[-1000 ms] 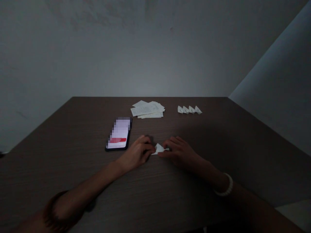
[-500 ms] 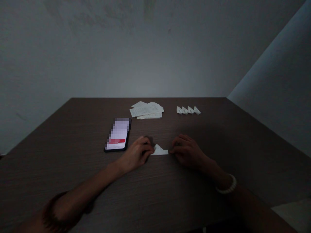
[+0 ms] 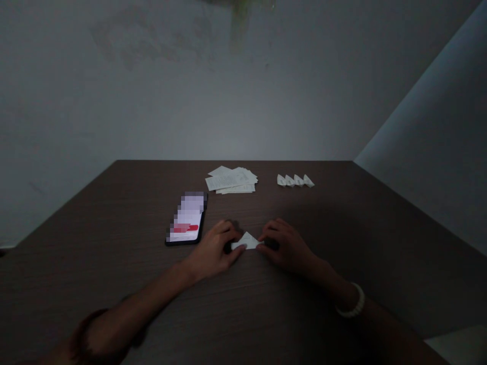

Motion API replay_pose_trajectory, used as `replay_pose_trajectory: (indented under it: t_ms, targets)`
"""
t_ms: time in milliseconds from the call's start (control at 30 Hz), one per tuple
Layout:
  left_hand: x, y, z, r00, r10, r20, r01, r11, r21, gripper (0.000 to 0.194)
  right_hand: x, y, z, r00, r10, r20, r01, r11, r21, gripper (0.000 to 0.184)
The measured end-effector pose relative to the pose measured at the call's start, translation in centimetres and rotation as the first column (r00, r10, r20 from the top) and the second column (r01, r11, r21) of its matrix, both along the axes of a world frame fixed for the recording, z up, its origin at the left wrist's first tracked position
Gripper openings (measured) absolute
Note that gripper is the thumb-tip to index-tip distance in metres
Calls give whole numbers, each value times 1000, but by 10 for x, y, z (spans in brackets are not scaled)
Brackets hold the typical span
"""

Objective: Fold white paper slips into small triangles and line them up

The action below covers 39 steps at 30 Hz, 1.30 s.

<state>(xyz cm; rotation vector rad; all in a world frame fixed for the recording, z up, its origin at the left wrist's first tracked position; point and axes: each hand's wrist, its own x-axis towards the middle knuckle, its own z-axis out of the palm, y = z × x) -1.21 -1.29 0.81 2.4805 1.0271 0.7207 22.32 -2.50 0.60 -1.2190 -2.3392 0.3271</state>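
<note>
Between my hands, low over the dark table, is a small folded piece of white paper [image 3: 248, 241] with a pointed top and faint print. My left hand [image 3: 217, 247] pinches its left end, thumb along the lower edge and fingers behind. At the right end, the thumb and fingertips of my right hand [image 3: 286, 245] close on the paper. The remaining fingers of both hands are curled, and they partly cover the paper's ends.
A lit phone [image 3: 187, 218] lies left of my left hand. Further back is a loose pile of printed paper slips [image 3: 232, 180]. To its right, several folded white paper pieces [image 3: 295, 181] stand in a row. The brown table [image 3: 125, 203] meets a grey wall [image 3: 190, 101].
My right hand has moved left and now grips the paper's right end, where it was just apart before. My left thumb has come forward onto the lower edge. The view has tilted up slightly.
</note>
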Motion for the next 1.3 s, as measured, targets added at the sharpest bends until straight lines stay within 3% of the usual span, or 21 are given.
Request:
replay_pose_trajectory:
  t_ms: [233,733,800,933,1133,1300]
  targets:
    - [0,-1,3,1000,-17,-23,17,1000,-19,15,-1,0,3,1000,15,-19,-15,1000,2,10]
    - [-2,0,5,997,-60,37,64,991,-117,18,6,4,-8,988,120,-93,-113,990,85,8]
    - [-2,0,5,997,-62,40,66,992,-106,20,6,4,-8,986,129,-101,-121,990,78,9]
    - [-2,1,4,995,-81,56,85,994,-71,2,6,3,-6,984,121,-129,-110,990,88,8]
    - [-3,2,0,990,-126,61,126,992,18,14,6,3,-10,988,128,-82,-118,986,117,18]
    - [-4,1,-3,987,-159,-9,159,978,138,19,4,5,-8,982,185,38,-189,969,157,10]
